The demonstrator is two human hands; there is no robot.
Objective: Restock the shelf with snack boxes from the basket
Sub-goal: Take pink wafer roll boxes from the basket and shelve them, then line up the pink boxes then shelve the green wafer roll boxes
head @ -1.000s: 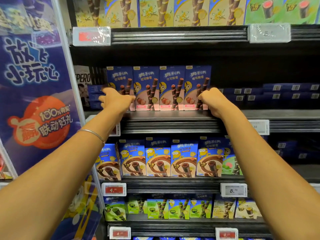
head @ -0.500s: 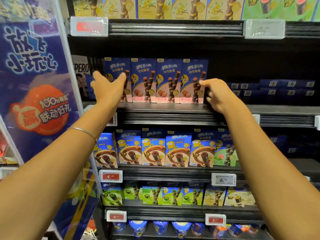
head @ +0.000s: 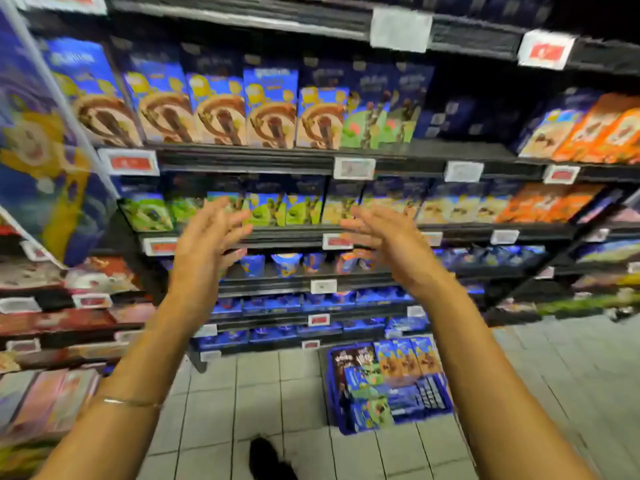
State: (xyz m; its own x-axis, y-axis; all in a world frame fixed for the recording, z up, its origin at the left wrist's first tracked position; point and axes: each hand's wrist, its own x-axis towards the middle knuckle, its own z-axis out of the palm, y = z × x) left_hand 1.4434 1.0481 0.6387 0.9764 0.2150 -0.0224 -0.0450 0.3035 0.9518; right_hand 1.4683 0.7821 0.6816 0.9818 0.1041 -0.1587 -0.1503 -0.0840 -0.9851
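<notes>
Both hands have come away from the boxes they were touching a moment ago, and the view has swung down towards the floor. The left hand (head: 204, 244) is raised with its fingers spread and holds nothing. The right hand (head: 391, 244) is level with it, also empty, with its fingers straight and loosely fanned. The palms roughly face each other and are well apart, though motion blur hides the fingertips. A thin bracelet (head: 131, 402) circles the left wrist. Behind the hands, the shelf (head: 249, 157) carries a row of blue boxes with chocolate swirls (head: 221, 112), and green boxes (head: 270, 209) stand on the tier below. The blue basket (head: 331, 393) sits on the tiled floor (head: 263, 393) at the foot of the shelving, below the right forearm. It is packed with snack boxes (head: 391, 379). A dark shoe (head: 268, 457) shows at the bottom edge.
</notes>
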